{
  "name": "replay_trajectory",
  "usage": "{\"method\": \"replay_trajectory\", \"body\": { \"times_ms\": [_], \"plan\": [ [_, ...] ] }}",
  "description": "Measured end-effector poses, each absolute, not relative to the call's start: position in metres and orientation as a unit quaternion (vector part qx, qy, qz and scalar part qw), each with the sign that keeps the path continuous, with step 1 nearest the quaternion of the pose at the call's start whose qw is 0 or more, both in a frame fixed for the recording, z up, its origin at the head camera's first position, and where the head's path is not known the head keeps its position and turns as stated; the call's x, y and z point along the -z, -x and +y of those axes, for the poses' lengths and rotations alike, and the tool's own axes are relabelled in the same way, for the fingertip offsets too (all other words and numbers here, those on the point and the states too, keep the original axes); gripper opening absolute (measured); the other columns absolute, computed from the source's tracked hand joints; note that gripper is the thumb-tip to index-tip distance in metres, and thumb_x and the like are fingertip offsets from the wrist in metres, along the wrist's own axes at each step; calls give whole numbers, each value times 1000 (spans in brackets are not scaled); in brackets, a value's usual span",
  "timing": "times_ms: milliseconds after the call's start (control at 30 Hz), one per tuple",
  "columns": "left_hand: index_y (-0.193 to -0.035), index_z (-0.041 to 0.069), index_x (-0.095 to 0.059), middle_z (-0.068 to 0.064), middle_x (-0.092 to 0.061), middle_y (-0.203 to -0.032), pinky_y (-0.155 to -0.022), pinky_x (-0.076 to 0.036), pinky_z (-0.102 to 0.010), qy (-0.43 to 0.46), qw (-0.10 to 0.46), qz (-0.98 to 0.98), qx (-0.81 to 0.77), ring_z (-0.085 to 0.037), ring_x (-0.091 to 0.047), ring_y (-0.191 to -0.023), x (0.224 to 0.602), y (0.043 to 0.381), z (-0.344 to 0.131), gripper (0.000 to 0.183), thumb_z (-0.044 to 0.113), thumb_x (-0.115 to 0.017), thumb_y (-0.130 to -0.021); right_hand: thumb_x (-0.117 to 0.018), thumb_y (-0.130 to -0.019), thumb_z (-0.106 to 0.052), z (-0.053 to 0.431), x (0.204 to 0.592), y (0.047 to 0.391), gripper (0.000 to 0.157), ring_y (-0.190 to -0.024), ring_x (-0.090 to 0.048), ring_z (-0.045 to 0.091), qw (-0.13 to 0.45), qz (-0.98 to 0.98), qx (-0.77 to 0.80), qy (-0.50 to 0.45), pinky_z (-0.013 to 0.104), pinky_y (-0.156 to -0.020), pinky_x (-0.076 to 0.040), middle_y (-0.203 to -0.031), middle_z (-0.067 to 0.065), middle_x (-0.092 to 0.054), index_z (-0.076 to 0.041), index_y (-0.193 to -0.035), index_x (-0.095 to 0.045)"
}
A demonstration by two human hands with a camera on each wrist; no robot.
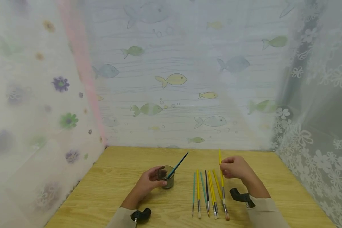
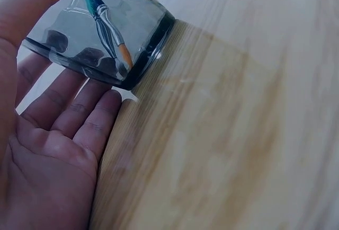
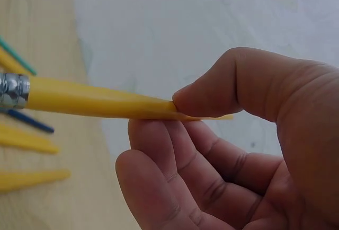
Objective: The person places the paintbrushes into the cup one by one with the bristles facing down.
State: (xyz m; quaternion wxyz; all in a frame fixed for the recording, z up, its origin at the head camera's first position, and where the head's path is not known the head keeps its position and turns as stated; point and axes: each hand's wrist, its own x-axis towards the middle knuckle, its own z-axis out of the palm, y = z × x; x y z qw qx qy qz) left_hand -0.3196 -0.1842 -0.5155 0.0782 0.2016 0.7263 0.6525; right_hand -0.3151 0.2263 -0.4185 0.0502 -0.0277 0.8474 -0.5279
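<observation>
My left hand point(image 1: 147, 183) is curled around a small dark-tinted glass point(image 1: 168, 183) standing on the table. One paintbrush with a blue handle point(image 1: 180, 163) leans inside the glass, its orange-tipped bristles point(image 2: 125, 56) down at the bottom in the left wrist view. Between thumb and fingertips, my right hand point(image 1: 237, 171) pinches a yellow paintbrush point(image 3: 95, 98) by its thin handle end. That brush points bristles toward me, at the right end of a row of brushes. Its metal ferrule point(image 3: 13, 90) shows at the left edge of the right wrist view.
Several brushes lie side by side between the hands, including a teal brush point(image 1: 194, 188), a dark blue brush point(image 1: 206, 186) and a yellow brush point(image 1: 198, 186). The wooden table point(image 1: 125, 158) ends at a fish-print curtain point(image 1: 171, 126); patterned sheets hang on both sides.
</observation>
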Motion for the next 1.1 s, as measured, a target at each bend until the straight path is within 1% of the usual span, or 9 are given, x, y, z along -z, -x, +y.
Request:
{"method": "replay_trajectory", "body": {
  "times_ms": [267,400,467,567,633,700,800,933,1100],
  "plan": [
    [-158,8,-42,-22,-51,-153,-101,-54,-26,-209,72,732,-644,-38,-53,-140,518,321,-184,74,18,-78,-95,-69,-92,-14,211,403,314,45,-82,-74,22,42,822,567,32,39,-77,-64,-112,19,-69,10,-130,-60],
    [-157,10,-43,-21,-52,-153,-101,-54,-26,-210,68,734,-642,-37,-53,-140,519,322,-183,73,19,-79,-94,-67,-94,-12,205,401,314,43,-81,-75,25,31,812,581,49,38,-75,-64,-108,19,-70,12,-128,-59],
    [-157,11,-44,-20,-53,-153,-101,-54,-26,-208,66,735,-642,-36,-53,-140,519,322,-183,73,19,-79,-94,-66,-95,-12,202,400,315,39,-82,-76,27,26,808,585,54,38,-75,-64,-105,18,-72,11,-125,-61],
    [-157,10,-44,-20,-53,-152,-101,-54,-25,-208,63,734,-643,-37,-54,-140,519,321,-183,73,18,-79,-93,-65,-97,-14,198,398,315,33,-84,-75,28,17,803,592,63,37,-76,-64,-102,16,-73,9,-120,-62],
    [-157,10,-44,-20,-54,-152,-101,-54,-25,-209,63,734,-644,-36,-54,-139,518,321,-183,74,19,-80,-93,-64,-99,-16,195,396,314,29,-83,-75,27,11,799,598,67,36,-76,-64,-101,16,-74,8,-117,-63],
    [-157,9,-44,-20,-54,-152,-102,-53,-24,-210,64,732,-645,-36,-54,-139,518,321,-183,74,18,-80,-93,-63,-100,-16,191,394,312,29,-81,-75,25,4,794,603,73,36,-76,-64,-99,16,-74,8,-116,-63],
    [-157,10,-44,-20,-53,-152,-102,-53,-24,-210,67,730,-647,-36,-54,-140,519,321,-184,74,19,-80,-93,-63,-100,-14,184,393,310,25,-82,-75,29,-9,786,613,75,36,-75,-64,-98,18,-74,7,-113,-65],
    [-157,10,-44,-20,-54,-152,-102,-53,-24,-209,68,731,-647,-35,-54,-140,519,321,-185,75,20,-80,-93,-64,-99,-13,178,393,310,23,-88,-76,31,-28,778,623,77,36,-77,-64,-98,17,-75,6,-112,-66],
    [-156,12,-45,-18,-55,-151,-102,-53,-24,-206,69,733,-645,-33,-55,-139,517,321,-185,75,21,-81,-92,-70,-99,-13,173,394,309,27,-91,-77,28,-46,760,642,87,37,-80,-64,-102,17,-75,7,-116,-66]
  ]
}}
